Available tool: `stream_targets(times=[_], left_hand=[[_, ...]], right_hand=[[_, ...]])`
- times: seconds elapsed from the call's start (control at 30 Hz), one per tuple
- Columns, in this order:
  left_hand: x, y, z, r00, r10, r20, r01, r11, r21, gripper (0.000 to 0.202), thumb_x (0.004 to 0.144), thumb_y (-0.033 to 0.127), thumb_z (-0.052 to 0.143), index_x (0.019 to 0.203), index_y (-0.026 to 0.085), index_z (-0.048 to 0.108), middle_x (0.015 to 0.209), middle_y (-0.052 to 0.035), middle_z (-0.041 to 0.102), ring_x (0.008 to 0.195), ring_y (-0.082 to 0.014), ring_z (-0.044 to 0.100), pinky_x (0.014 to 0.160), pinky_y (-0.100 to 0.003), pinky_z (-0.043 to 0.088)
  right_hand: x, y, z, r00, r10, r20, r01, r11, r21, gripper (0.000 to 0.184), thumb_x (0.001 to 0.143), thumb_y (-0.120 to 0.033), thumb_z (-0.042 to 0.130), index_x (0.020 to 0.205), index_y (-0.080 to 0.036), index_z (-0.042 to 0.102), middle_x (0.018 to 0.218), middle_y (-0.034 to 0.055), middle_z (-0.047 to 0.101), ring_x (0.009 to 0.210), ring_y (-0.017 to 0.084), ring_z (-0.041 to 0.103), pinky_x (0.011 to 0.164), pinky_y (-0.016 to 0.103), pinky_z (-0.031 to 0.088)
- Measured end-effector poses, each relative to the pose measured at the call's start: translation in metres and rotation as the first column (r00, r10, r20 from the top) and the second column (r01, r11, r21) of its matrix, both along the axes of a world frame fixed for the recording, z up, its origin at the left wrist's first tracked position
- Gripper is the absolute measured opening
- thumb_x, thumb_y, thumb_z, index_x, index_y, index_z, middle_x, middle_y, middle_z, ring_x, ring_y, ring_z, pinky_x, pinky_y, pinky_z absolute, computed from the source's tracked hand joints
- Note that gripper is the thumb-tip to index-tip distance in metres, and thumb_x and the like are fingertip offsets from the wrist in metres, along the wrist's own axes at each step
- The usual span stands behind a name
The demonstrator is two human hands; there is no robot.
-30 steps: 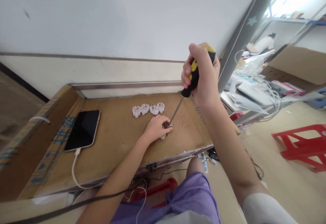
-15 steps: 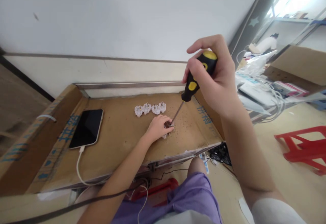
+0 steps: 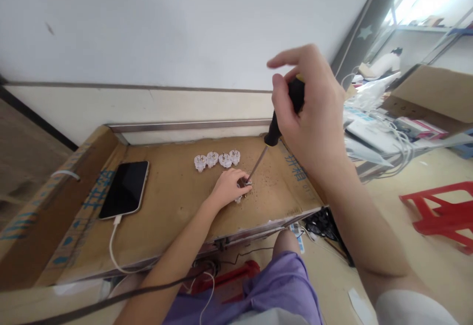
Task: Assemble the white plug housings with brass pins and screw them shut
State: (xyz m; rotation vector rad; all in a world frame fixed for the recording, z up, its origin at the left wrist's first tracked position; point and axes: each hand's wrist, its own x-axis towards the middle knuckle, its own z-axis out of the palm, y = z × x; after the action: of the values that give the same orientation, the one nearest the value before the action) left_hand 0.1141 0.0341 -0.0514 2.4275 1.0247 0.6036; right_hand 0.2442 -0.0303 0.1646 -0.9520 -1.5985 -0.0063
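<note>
My left hand (image 3: 228, 186) rests on the cardboard-covered bench (image 3: 173, 206) and pinches a small white plug part (image 3: 244, 187) against it. My right hand (image 3: 312, 113) is wrapped round the black and yellow handle of a screwdriver (image 3: 281, 118), index finger stretched out above it. The metal shaft slants down and left, with its tip on the part under my left fingers. Beyond my left hand lies a row of several white plug parts (image 3: 217, 160).
A black phone (image 3: 124, 189) lies on the left of the bench, with a white cable (image 3: 114, 253) running off the front edge. Cardboard flaps wall both sides. A cluttered table with boxes (image 3: 424, 93) stands at right, a red stool (image 3: 443, 211) on the floor.
My right hand has turned on the screwdriver handle, from a full fist to a looser grip with the index finger lifted. The left hand and the part stay put.
</note>
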Motion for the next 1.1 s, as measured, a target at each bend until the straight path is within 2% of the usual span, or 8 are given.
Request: stream_targets(times=[0.1,0.27,0.43,0.5,0.57,0.77,0.93,1.1], left_hand=[[0.0,0.0,-0.001,1.0,-0.001,-0.001,0.0,1.0,-0.012,0.011,0.075,0.032,0.064,0.078,0.021,0.062,0.089,0.0009,0.067,0.087,-0.0194,0.056,0.083,-0.032,0.039],[-0.001,0.0,-0.001,1.0,0.004,0.013,-0.004,1.0,-0.014,0.011,0.074,0.031,0.066,0.079,0.021,0.062,0.09,0.0013,0.067,0.087,-0.019,0.056,0.084,-0.031,0.04],[-0.001,0.0,-0.001,1.0,0.003,0.001,-0.003,1.0,0.0,0.011,0.075,0.031,0.066,0.077,0.021,0.062,0.087,0.0009,0.067,0.087,-0.0192,0.057,0.083,-0.031,0.04],[0.0,0.0,0.0,1.0,0.005,-0.006,-0.005,1.0,-0.006,0.011,0.075,0.03,0.066,0.077,0.021,0.062,0.087,0.0008,0.067,0.087,-0.0195,0.057,0.083,-0.031,0.039],[0.0,0.0,0.0,1.0,0.009,-0.006,-0.009,1.0,-0.014,0.011,0.075,0.03,0.066,0.078,0.021,0.062,0.088,0.0007,0.067,0.088,-0.0199,0.057,0.084,-0.032,0.039],[-0.001,-0.001,0.0,1.0,0.014,0.015,-0.013,1.0,-0.02,0.011,0.074,0.03,0.067,0.078,0.021,0.062,0.091,0.0009,0.068,0.09,-0.0202,0.056,0.084,-0.032,0.039],[-0.001,-0.001,0.001,1.0,0.014,0.018,-0.014,1.0,-0.013,0.011,0.075,0.031,0.066,0.077,0.021,0.062,0.09,0.0009,0.068,0.088,-0.0201,0.056,0.081,-0.032,0.039],[-0.001,-0.001,-0.001,1.0,0.02,0.01,-0.02,1.0,-0.011,0.011,0.075,0.031,0.067,0.078,0.021,0.063,0.089,0.0008,0.068,0.088,-0.0202,0.057,0.081,-0.032,0.039]], right_hand=[[0.002,0.001,0.0,0.93,0.339,-0.144,-0.352,0.933,-0.076,0.009,0.084,-0.015,0.053,0.084,-0.023,0.048,0.065,-0.0044,0.047,0.053,0.011,0.048,0.055,0.025,0.041],[0.014,0.023,0.005,0.643,0.682,-0.349,-0.765,0.545,-0.344,0.031,0.076,-0.04,0.063,0.068,-0.024,0.038,0.044,-0.0092,0.035,0.039,0.011,0.04,0.043,0.026,0.039],[0.001,0.021,0.0,0.994,0.109,-0.026,-0.11,0.99,-0.083,0.023,0.085,-0.034,0.058,0.069,-0.021,0.048,0.066,-0.0017,0.048,0.063,0.011,0.05,0.06,0.025,0.039],[-0.003,0.014,-0.002,0.991,-0.058,0.118,0.056,0.998,0.025,0.014,0.092,-0.028,0.045,0.087,-0.019,0.055,0.077,0.0008,0.05,0.068,0.011,0.05,0.068,0.027,0.04],[-0.002,0.011,-0.002,0.985,0.161,0.056,-0.157,0.985,-0.075,0.013,0.092,-0.022,0.041,0.102,-0.019,0.049,0.079,0.0001,0.051,0.067,0.011,0.052,0.068,0.027,0.043],[0.007,0.025,0.006,0.612,0.692,-0.383,-0.79,0.514,-0.335,0.027,0.082,-0.035,0.056,0.067,-0.023,0.037,0.046,-0.0083,0.04,0.04,0.01,0.041,0.049,0.026,0.046],[-0.005,0.022,-0.002,0.957,0.255,-0.137,-0.268,0.96,-0.081,0.024,0.085,-0.036,0.058,0.071,-0.02,0.048,0.067,-0.0011,0.052,0.065,0.013,0.056,0.058,0.025,0.043],[-0.004,0.019,-0.004,0.822,0.548,-0.159,-0.567,0.813,-0.133,0.003,0.091,-0.022,0.046,0.094,-0.021,0.046,0.062,-0.0058,0.047,0.055,0.011,0.05,0.057,0.025,0.044]])
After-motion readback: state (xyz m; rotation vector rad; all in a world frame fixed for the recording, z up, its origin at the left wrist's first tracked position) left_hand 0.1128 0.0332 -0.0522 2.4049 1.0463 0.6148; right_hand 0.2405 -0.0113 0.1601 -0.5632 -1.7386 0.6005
